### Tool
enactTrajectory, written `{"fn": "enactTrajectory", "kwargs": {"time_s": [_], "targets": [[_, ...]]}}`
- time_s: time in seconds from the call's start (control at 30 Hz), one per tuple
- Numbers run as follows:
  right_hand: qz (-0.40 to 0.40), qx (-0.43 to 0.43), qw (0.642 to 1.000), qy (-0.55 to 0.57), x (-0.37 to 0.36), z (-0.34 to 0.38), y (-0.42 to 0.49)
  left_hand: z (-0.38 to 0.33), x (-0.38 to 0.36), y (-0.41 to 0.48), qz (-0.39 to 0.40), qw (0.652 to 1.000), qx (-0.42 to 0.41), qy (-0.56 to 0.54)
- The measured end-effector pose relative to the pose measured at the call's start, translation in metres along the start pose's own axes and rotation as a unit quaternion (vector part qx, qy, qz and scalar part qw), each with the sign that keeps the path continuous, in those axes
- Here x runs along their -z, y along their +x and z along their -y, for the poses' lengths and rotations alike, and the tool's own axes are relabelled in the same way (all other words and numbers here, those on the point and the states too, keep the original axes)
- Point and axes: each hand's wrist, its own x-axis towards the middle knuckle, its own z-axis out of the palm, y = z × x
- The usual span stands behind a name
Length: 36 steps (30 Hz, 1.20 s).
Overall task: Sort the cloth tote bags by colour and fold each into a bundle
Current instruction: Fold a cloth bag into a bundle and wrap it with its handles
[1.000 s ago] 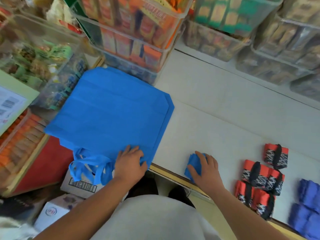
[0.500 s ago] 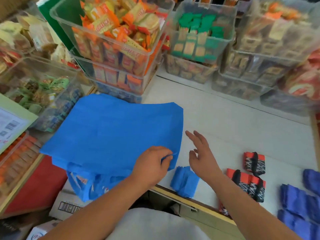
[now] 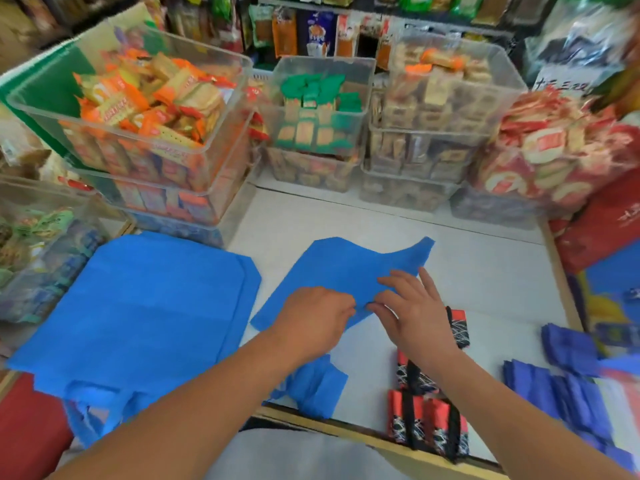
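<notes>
A single blue tote bag [image 3: 349,268] lies partly lifted on the white counter [image 3: 485,271] in the middle. My left hand [image 3: 313,315] pinches its near edge. My right hand [image 3: 414,306] meets that edge too, thumb at the cloth and fingers spread over it. A stack of flat blue tote bags [image 3: 138,306] lies to the left, handles hanging over the counter's edge. A folded blue bundle [image 3: 315,386] sits near the front edge under my left forearm. Red-and-black bundles [image 3: 426,420] and purple-blue bundles [image 3: 568,386] lie to the right.
Clear plastic bins of packaged snacks [image 3: 145,133] are stacked along the back and left of the counter. A bagged heap of red snack packs [image 3: 561,157] stands at the back right. A red box [image 3: 606,223] lies at the right edge.
My left hand has drawn one blue bag off the stack and rightward to the counter's middle. My right hand left the folded blue bundle and came to the bag's edge. The view has tilted up.
</notes>
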Motion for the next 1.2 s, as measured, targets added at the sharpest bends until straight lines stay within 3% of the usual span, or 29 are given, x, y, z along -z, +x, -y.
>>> {"fn": "enactTrajectory", "kwargs": {"time_s": [0.07, 0.17, 0.27, 0.37, 0.47, 0.53, 0.63, 0.73, 0.8, 0.87, 0.93, 1.0, 1.07, 1.13, 1.2], "targets": [[-0.011, -0.011, 1.000, -0.018, 0.004, -0.011, -0.001, 0.001, 0.012, 0.013, -0.030, 0.995, -0.060, 0.069], [-0.001, -0.059, 0.997, -0.052, 0.008, -0.041, -0.003, 0.025, 0.011, 0.020, -0.148, 0.972, -0.160, 0.084], [0.005, -0.113, 0.991, -0.068, 0.019, -0.063, -0.006, 0.064, 0.006, 0.017, -0.200, 0.951, -0.187, 0.145], [0.000, -0.112, 0.993, -0.038, 0.022, -0.059, 0.001, 0.099, -0.002, 0.011, -0.159, 0.957, -0.139, 0.198], [0.018, -0.085, 0.996, 0.019, 0.011, -0.031, 0.009, 0.123, -0.021, 0.006, -0.050, 0.974, -0.006, 0.220], [0.035, -0.062, 0.997, 0.018, 0.000, -0.009, 0.010, 0.120, -0.034, -0.002, -0.004, 0.985, 0.044, 0.167], [0.057, -0.038, 0.998, -0.007, -0.017, 0.025, 0.014, 0.082, -0.053, -0.012, -0.042, 0.999, -0.013, -0.002], [0.068, -0.031, 0.997, 0.010, -0.025, 0.060, 0.022, 0.057, -0.064, -0.013, -0.063, 0.987, -0.009, -0.144], [0.102, -0.123, 0.982, 0.102, -0.021, 0.069, 0.025, 0.066, -0.072, -0.010, -0.065, 0.981, 0.027, -0.179], [0.168, -0.235, 0.932, 0.220, -0.016, 0.059, 0.021, 0.085, -0.080, -0.010, -0.109, 0.965, 0.069, -0.228], [0.210, -0.257, 0.909, 0.251, -0.010, 0.037, 0.013, 0.103, -0.077, -0.010, -0.152, 0.937, 0.095, -0.300], [0.229, -0.250, 0.912, 0.230, -0.010, 0.015, 0.004, 0.116, -0.068, -0.010, -0.161, 0.919, 0.092, -0.349], [0.224, -0.239, 0.931, 0.160, -0.011, 0.004, 0.002, 0.130, -0.066, -0.013, -0.164, 0.921, 0.102, -0.337], [0.162, -0.175, 0.971, 0.009, -0.013, 0.001, 0.006, 0.142, -0.068, -0.015, -0.158, 0.940, 0.124, -0.275], [0.109, -0.085, 0.985, -0.099, -0.013, 0.006, 0.015, 0.144, -0.066, -0.019, -0.155, 0.944, 0.122, -0.265]]}}
